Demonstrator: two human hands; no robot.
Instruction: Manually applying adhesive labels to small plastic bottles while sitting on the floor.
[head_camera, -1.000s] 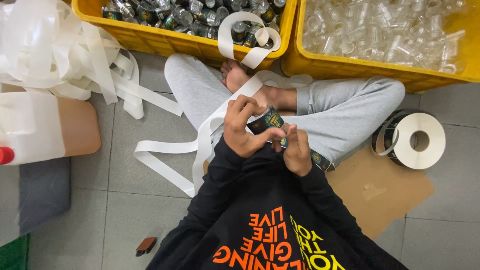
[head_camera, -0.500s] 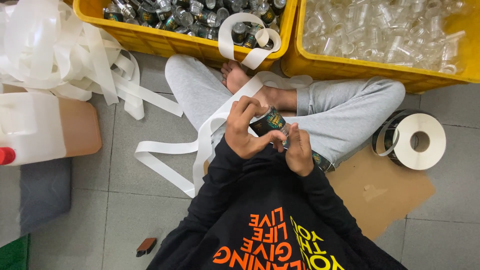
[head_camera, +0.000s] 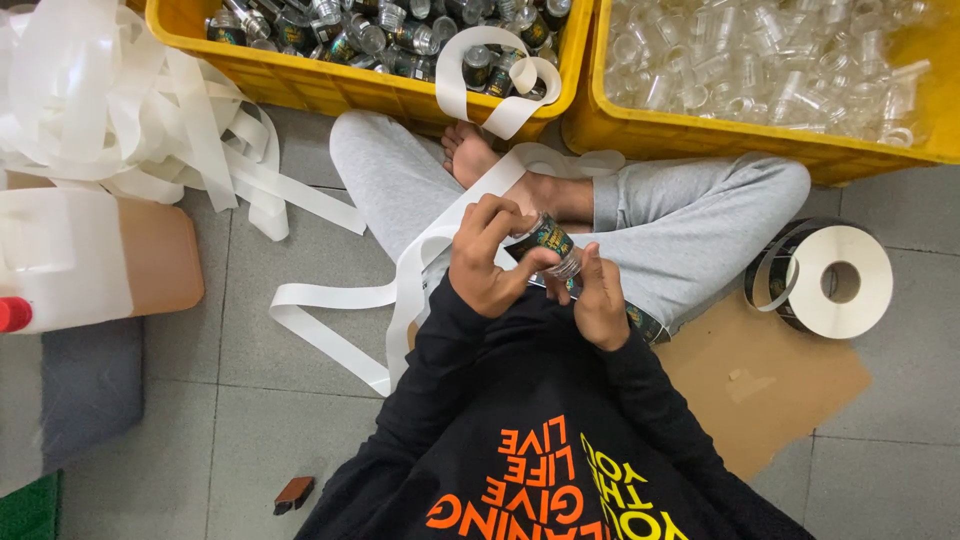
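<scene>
Near the middle of the frame we hold a small clear jar (head_camera: 547, 243) with a dark printed label wrapped around it, raised just above our crossed legs in grey trousers (head_camera: 690, 225). Our left hand (head_camera: 487, 262) is curled around the jar from the left, fingers over its top and thumb pressing near its lower edge. Our right hand (head_camera: 600, 295) sits just beside it on the right, fingers bent in a narrow pinch at the jar's lower side, where a dark strip of labels (head_camera: 640, 321) runs away toward the lower right across our thigh.

A white backing ribbon (head_camera: 400, 290) trails from under our left hand down to the grey tiled floor at centre left, looping there. More of this ribbon lies heaped in the upper left of the frame (head_camera: 110, 90).

Along the top edge stand two yellow crates: the left crate (head_camera: 330, 85) holds jars already labelled in dark print, with a curl of white ribbon hanging over its front wall; the right crate (head_camera: 720, 135) holds plain clear jars. At the right, a roll of labels (head_camera: 825, 278) lies on the floor beside a flat piece of brown cardboard (head_camera: 770, 385). At the left edge sits a white jug with a red cap (head_camera: 60, 260).
</scene>
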